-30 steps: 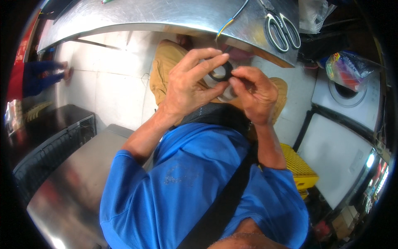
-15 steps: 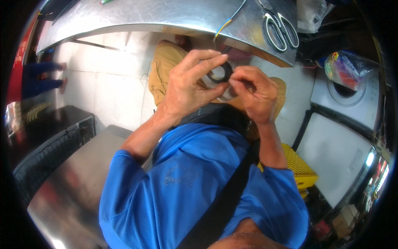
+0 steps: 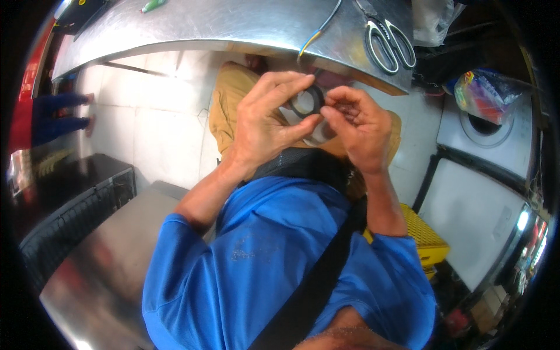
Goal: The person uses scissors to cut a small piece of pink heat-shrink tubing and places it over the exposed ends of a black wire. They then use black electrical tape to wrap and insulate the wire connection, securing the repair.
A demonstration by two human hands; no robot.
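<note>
- Nearest: creased blue cloth shirt (image 3: 268,251), crossed by a flat black strap (image 3: 318,286).
- Left hand (image 3: 265,114): holds a black tape roll (image 3: 318,99) at its edge between thumb and fingertips, the fingers curved. Roll is ring-shaped, with a dark band and open centre; it is located in front of the waist, between the hands.
- Right hand (image 3: 364,125): thumb and forefinger close to the roll's right edge, narrow gap between their tips, other fingers curled. Whether they pinch a tape end cannot be told.
- Change: half a second ago the right thumb and forefinger tips were closer together; they are now slightly parted. The left hand's hold is unchanged.
- Beneath the hands: tan cloth trousers (image 3: 227,105).
- Work surface: brushed metal table (image 3: 221,23), fine scratches, front edge bowed by the lens. On it, scissors (image 3: 392,45) with black, pale-edged loop handles; a cable (image 3: 317,35) with yellow and blue cores, its end over the edge; a green object (image 3: 153,6), partly cut off.
- Room: pale tiled floor (image 3: 166,128); yellow plastic crate (image 3: 423,236) at right; beyond it a white washing machine (image 3: 513,146) and a clear plastic bag (image 3: 481,99) with multicoloured contents. At far left, another person's dark-blue-clad legs (image 3: 58,116).
</note>
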